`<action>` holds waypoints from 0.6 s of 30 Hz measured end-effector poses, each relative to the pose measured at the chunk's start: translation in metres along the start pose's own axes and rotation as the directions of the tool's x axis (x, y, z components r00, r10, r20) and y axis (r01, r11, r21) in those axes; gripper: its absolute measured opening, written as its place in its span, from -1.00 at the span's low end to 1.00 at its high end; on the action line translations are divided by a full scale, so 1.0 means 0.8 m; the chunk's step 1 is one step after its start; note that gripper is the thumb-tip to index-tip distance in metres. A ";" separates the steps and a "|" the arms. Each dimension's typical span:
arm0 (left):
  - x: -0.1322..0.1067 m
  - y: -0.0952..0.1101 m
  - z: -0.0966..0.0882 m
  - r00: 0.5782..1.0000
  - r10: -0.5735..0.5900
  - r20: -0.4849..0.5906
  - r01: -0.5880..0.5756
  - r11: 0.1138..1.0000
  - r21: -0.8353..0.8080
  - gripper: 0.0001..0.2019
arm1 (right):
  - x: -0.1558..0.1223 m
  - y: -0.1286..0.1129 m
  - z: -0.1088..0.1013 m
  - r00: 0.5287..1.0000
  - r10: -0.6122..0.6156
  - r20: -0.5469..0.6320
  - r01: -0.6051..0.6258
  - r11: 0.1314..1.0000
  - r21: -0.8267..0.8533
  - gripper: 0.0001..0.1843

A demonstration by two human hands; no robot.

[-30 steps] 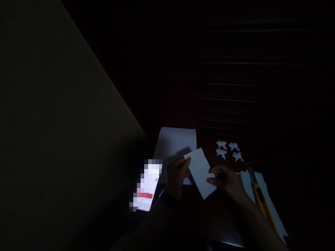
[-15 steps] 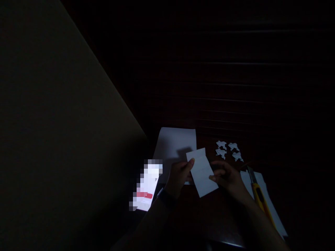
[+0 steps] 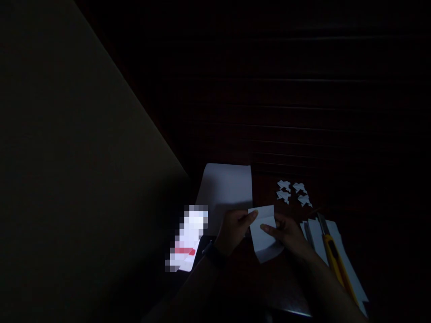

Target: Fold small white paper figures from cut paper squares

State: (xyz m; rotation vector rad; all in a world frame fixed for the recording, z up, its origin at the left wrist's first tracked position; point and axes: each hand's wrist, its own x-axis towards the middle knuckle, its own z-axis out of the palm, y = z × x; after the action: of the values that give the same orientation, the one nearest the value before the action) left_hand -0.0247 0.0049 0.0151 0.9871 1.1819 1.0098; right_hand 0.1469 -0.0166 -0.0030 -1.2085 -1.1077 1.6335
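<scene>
Between my hands is a small white piece of paper (image 3: 266,240), held above the dark table, with crease lines across it and its lower end bending. My left hand (image 3: 234,229) pinches its upper left edge, thumb on top. My right hand (image 3: 288,233) grips the right edge, its thumb lying across the front of the paper. The other fingers of both hands are mostly hidden behind it. Beyond my hands, several small folded white paper figures (image 3: 283,196) lie grouped on the table.
A large white sheet (image 3: 227,184) lies behind my left hand. Left of my wrist a phone (image 3: 188,237) glows brightly. At right, a yellow box cutter (image 3: 336,262) with its blade out rests on white paper strips (image 3: 352,273). A wall (image 3: 84,157) rises on the left.
The paper has turned more upright and moved slightly lower, its bottom end now curved. My right thumb has slid from its right edge further in over its front.
</scene>
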 end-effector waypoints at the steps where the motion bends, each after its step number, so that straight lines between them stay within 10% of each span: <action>1: 0.000 0.001 0.000 1.000 0.004 0.023 -0.004 1.000 0.025 -0.75 | 0.001 0.001 -0.002 1.000 0.008 0.029 -0.008 1.000 0.000 -0.58; 9: -0.002 0.006 -0.014 0.962 -0.008 0.274 -0.063 0.967 0.248 -0.73 | -0.008 -0.012 -0.011 0.988 0.056 0.143 -0.046 0.996 -0.070 -0.68; 18: -0.006 0.004 -0.007 0.949 -0.061 0.310 0.029 0.994 0.105 -0.69 | -0.001 0.000 -0.010 0.950 -0.063 -0.305 0.058 0.998 -0.023 -0.63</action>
State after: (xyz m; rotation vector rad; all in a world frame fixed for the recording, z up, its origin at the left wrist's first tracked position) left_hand -0.0306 0.0016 0.0183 1.1471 0.9915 0.7302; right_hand 0.1551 -0.0157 -0.0041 -1.3691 -0.9505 1.3385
